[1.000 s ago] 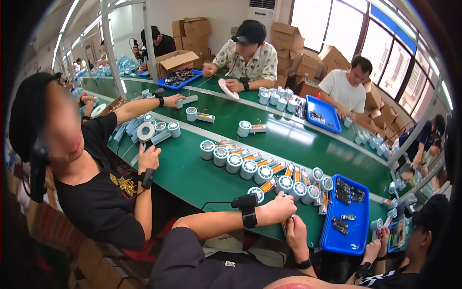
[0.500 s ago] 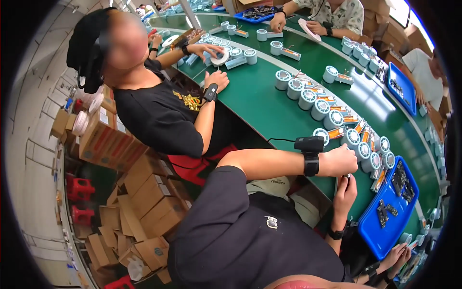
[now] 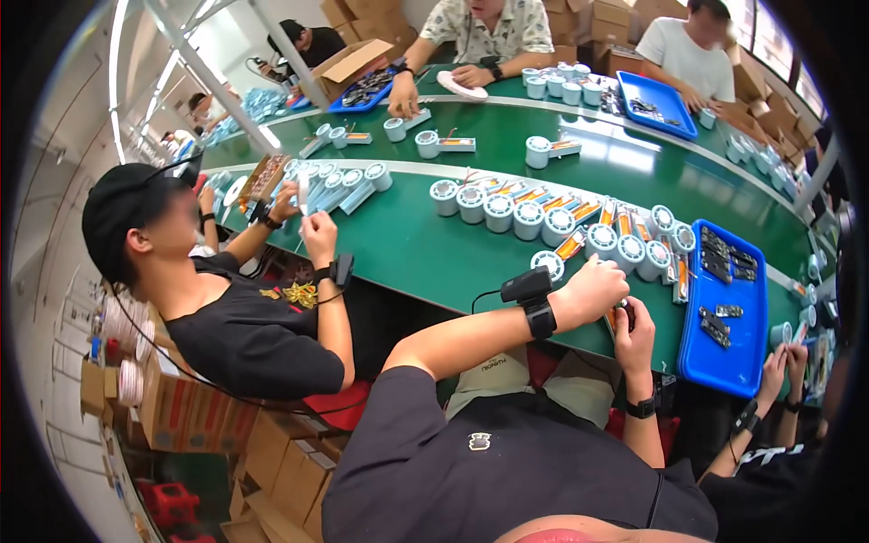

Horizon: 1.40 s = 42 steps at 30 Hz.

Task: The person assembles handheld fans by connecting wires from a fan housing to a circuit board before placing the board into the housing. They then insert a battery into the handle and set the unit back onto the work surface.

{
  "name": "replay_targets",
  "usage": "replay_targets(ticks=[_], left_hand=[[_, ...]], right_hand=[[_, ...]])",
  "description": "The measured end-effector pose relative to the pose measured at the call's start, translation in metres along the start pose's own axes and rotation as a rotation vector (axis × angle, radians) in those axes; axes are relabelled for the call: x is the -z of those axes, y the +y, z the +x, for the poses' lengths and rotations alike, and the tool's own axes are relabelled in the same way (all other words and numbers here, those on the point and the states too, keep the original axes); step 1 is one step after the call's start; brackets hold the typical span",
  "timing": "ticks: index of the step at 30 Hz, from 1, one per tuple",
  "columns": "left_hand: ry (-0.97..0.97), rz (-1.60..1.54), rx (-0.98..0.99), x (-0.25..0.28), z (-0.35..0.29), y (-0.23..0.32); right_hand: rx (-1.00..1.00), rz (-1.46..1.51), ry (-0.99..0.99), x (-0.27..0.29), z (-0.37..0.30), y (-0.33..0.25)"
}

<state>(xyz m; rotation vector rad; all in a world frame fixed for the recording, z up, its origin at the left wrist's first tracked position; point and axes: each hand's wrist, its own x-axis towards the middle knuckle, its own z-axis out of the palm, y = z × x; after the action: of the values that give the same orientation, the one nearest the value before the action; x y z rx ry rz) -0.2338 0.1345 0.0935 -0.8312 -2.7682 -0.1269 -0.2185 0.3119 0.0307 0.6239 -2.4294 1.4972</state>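
My left hand [image 3: 590,291] is closed, its fingers curled over the table's near edge area. Close beside it, my right hand [image 3: 635,337] is pinched around a small dark piece [image 3: 625,313], mostly hidden by the fingers. What my left fingers grip, if anything, cannot be made out. Just beyond the hands sits a pale blue round housing [image 3: 548,264] with a slotted top, wired to an orange-and-silver piece [image 3: 570,244]. Several like it stand in a row behind. A blue tray [image 3: 724,366] with dark circuit boards [image 3: 714,328] lies to the right.
On my left, a co-worker in a black cap [image 3: 136,213] holds a pale part above the green table [image 3: 407,240]. Other people work across the table near another blue tray [image 3: 656,116]. At the right, a co-worker's hands [image 3: 783,366] are close to the tray. Cardboard boxes [image 3: 294,475] stand lower left.
The view has shifted, so the table sits differently in it. My hands stay together by the same housing. The left co-worker has raised a pale part off the table.
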Motion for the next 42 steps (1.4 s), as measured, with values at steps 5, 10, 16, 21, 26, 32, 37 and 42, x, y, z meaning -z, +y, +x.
replay_targets(ticks=[5, 10, 16, 21, 26, 32, 37, 42], left_hand=[[-0.030, 0.007, -0.027, -0.004, 0.003, -0.004], [-0.062, -0.058, -0.049, -0.004, 0.001, -0.005], [-0.032, 0.031, -0.097, -0.005, -0.003, 0.002], [0.007, 0.035, -0.186, -0.006, -0.004, -0.013], [0.274, -0.057, -0.322, -0.012, -0.005, -0.019], [0.319, -0.520, -0.060, -0.010, -0.009, -0.037], [0.200, -0.597, 0.041, -0.003, -0.003, -0.030], [0.186, -0.607, 0.074, -0.003, -0.007, -0.026]], right_hand=[[-0.044, 0.033, 0.000, 0.003, 0.003, 0.000], [-0.084, 0.100, -0.030, -0.001, 0.000, 0.003], [-0.102, 0.211, -0.015, 0.001, 0.003, 0.007], [-0.277, 0.223, -0.155, 0.023, 0.009, -0.001], [-0.321, 0.183, -0.122, 0.030, 0.003, 0.006], [-0.270, 0.072, -0.186, 0.029, 0.031, -0.009], [-0.285, 0.045, -0.171, 0.035, 0.031, -0.014], [-0.269, 0.037, -0.156, 0.032, 0.034, -0.028]])
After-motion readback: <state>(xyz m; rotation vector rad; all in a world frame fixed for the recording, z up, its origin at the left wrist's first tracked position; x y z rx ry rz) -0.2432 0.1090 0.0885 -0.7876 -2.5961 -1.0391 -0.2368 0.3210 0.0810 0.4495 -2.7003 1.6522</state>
